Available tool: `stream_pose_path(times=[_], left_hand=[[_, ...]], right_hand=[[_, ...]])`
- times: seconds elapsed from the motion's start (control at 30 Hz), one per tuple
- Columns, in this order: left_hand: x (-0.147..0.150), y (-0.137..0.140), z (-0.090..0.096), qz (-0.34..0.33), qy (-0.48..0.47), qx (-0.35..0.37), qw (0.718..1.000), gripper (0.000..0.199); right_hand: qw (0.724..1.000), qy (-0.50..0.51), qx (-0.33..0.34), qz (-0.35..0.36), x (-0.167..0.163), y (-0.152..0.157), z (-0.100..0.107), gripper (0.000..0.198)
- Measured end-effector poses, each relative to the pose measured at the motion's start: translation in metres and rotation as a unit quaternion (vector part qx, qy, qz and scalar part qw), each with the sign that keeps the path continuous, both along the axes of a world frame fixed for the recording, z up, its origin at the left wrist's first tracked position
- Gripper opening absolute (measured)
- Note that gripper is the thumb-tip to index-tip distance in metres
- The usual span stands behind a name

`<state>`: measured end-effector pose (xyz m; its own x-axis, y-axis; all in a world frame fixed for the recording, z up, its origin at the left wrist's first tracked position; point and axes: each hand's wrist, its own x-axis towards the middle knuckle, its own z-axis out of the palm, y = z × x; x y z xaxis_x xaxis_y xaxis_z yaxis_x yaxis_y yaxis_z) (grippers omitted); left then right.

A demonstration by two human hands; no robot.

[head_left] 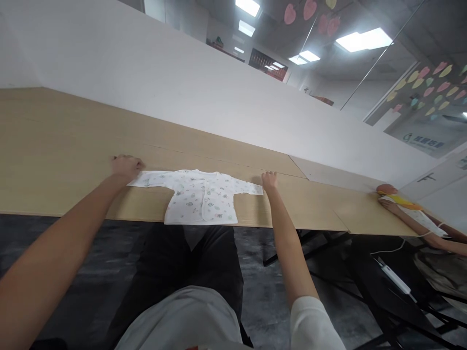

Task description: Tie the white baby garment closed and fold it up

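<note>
A small white baby shirt (189, 199) with a scattered print lies flat on the table, its sleeves stretched out to both sides. Its hem reaches the table's front edge. At the cuff on the left, my left hand (127, 166) is closed, with the sleeve end at its fingers. My right hand (270, 180) has its fingers curled at the other cuff, gripping the sleeve end. Both hands rest at table height, and my fingertips are partly hidden.
The long wooden table (65, 155) runs along a white partition (175, 82). Farther right, a co-worker's hand (389, 206) rests by a yellow and white cloth (408, 204). A white power strip (396, 278) with a cable lies below the table on a black chair.
</note>
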<state>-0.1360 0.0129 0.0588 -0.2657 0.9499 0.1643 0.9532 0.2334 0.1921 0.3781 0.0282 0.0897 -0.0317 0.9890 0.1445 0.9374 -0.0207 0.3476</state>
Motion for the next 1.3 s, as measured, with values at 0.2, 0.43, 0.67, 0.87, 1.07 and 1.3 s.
stream_pose_path(times=[0.2, 0.43, 0.67, 0.87, 1.07, 1.3], left_hand=[[0.094, 0.012, -0.003, -0.109, -0.123, 0.035, 0.986, 0.037], [0.194, 0.017, -0.049, -0.18, -0.155, 0.03, 0.971, 0.038], [0.196, 0.013, -0.061, -0.159, -0.095, 0.096, 0.978, 0.037], [0.195, 0.016, -0.061, -0.163, -0.146, 0.09, 0.972, 0.033], [0.195, 0.016, -0.063, -0.154, -0.163, 0.087, 0.971, 0.033], [0.196, 0.016, -0.062, -0.153, -0.135, 0.089, 0.975, 0.032]], right_hand=[[0.994, 0.077, -0.005, 0.074, -0.093, 0.004, -0.004, 0.031], [0.949, 0.279, -0.058, 0.134, -0.2, -0.008, -0.062, 0.034], [0.95, 0.286, -0.022, 0.123, -0.199, -0.009, -0.077, 0.038], [0.939, 0.32, -0.006, 0.127, -0.197, -0.006, -0.082, 0.033], [0.936, 0.325, 0.008, 0.134, -0.196, -0.006, -0.084, 0.028], [0.929, 0.342, -0.001, 0.138, -0.195, -0.004, -0.084, 0.022]])
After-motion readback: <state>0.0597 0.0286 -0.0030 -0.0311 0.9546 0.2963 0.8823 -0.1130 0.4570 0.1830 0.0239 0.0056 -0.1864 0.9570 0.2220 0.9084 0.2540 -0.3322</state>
